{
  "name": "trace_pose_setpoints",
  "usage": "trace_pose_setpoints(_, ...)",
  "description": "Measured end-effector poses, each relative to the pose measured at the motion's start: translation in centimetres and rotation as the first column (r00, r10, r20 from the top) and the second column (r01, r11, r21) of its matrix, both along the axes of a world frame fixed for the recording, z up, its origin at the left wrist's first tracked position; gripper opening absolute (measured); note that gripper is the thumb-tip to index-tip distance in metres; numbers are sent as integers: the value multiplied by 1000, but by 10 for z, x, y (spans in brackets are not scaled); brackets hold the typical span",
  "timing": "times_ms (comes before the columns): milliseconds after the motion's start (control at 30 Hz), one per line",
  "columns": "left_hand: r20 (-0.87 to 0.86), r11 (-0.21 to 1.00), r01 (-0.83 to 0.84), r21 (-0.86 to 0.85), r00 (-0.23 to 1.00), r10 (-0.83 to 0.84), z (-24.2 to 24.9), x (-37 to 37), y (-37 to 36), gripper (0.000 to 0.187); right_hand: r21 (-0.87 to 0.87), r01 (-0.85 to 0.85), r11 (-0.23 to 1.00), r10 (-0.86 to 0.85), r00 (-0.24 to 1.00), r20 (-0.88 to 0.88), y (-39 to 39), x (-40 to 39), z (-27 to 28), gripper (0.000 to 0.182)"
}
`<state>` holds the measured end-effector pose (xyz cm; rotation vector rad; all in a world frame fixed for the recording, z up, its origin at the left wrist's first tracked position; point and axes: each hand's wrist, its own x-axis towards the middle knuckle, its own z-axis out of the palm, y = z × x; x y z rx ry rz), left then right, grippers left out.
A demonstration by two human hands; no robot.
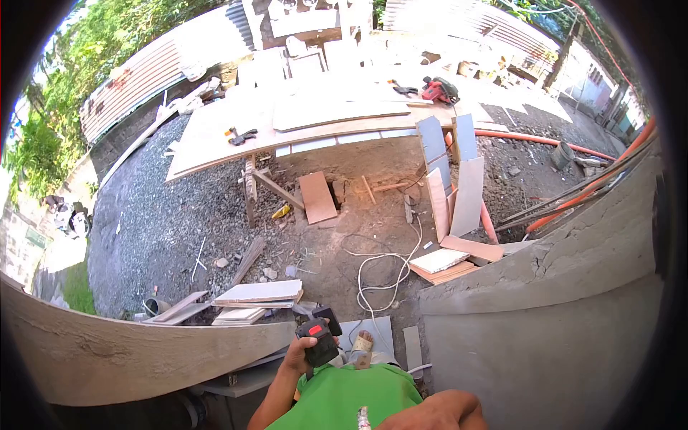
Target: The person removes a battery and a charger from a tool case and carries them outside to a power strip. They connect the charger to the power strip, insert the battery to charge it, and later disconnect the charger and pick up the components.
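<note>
Big concrete wall [545, 315] on the right, long curved plank [143, 351] on the left, gravel yard below. Workbench [301, 122] of boards sits far across the yard, red power saw [438, 89] on it. Board stacks [258, 294] and a white cable [383, 269] lie on the ground near the foot. Left hand [295, 355] wrapped tight around a black drill [319, 337], held low by the plank end, over the green shirt. Right hand [437, 412] at the bottom edge, grip can't be told. Risk: viewpoint looks high, so a slip drops the drill; the loose cable could snag the foot.
</note>
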<state>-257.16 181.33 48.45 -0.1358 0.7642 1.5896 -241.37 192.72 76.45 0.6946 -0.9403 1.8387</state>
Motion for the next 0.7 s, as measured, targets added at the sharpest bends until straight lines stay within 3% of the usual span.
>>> trace_pose_setpoints(200, -18, 997, -3, 81, 1000, 5, -4, -17, 1, 78, 145, -40, 989, 25, 994, 103, 15, -6, 39, 94)
trace_pose_setpoints(300, -40, 997, -11, 79, 999, 15, 0, -20, 3, 72, 277, -58, 959, -42, 939, 342, 29, 6, 35, 94)
trace_pose_setpoints(333, -34, 996, -12, 85, 999, 15, 2, -18, 0, 71, 315, -218, 924, -18, 796, 605, 36, 15, 12, 96)
trace_pose_setpoints(367, -34, 996, -11, 90, 999, 14, 5, -16, -2, 70, 292, -372, 881, -26, 577, 816, 46, 20, -23, 101)
trace_pose_setpoints(433, -24, 996, -4, 91, 1000, 6, 8, -14, 0, 69, -1, -175, 985, 146, 822, 551, 53, -10, -56, 105)
trace_pose_setpoints(500, -13, 995, 32, 96, 999, -31, 7, -14, 7, 68, -2, 71, 997, -45, 657, 753, 61, 8, -101, 99)
trace_pose_setpoints(600, -11, 986, 90, 138, 996, -90, 9, -13, 33, 66, -89, 420, 903, -162, 525, 835, 56, 46, -132, 89)
trace_pose_setpoints(667, -3, 967, 180, 180, 983, -182, 8, -6, 61, 65, -71, 501, 862, -112, 326, 939, 50, 72, -143, 70)
trace_pose_setpoints(700, -54, 957, 252, 142, 968, -247, 9, -5, 77, 65, -79, 633, 770, -153, 304, 940, 45, 84, -144, 70)
